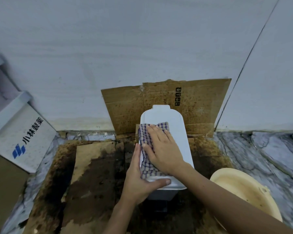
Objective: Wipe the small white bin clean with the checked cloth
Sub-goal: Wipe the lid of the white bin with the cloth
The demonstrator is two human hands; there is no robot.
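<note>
The small white bin [169, 132] was seen standing on stained, darkened cardboard sheets [95, 166] at the foot of a pale wall [125, 48], with another spotted cardboard panel [193, 102] propped upright just behind the bin. The checked cloth [147, 149] was laid across the left half of the bin's closed lid and was pressed flat there by the right hand [161, 147], its fingers straight and slightly spread, nothing being pinched. The bin was steadied by the left hand [139, 176], fingers extended along the bin's left side and the thumb laid across the near edge of the lid; this was a bracing hold, not a full grasp.

The lid wipe was judged to be under way, with the right half of the lid uncovered by the cloth. The bin could be tipped or slid toward the wall if the pressure were applied without the brace. Grime could also be picked up from the wet-looking cardboard if a cloth corner were allowed to trail off the bin's left edge. To the bin's right a cream plastic basin [243, 188] sat near, on the marbled floor [269, 152]; well to its left a printed white carton [24, 141] was leaning.
</note>
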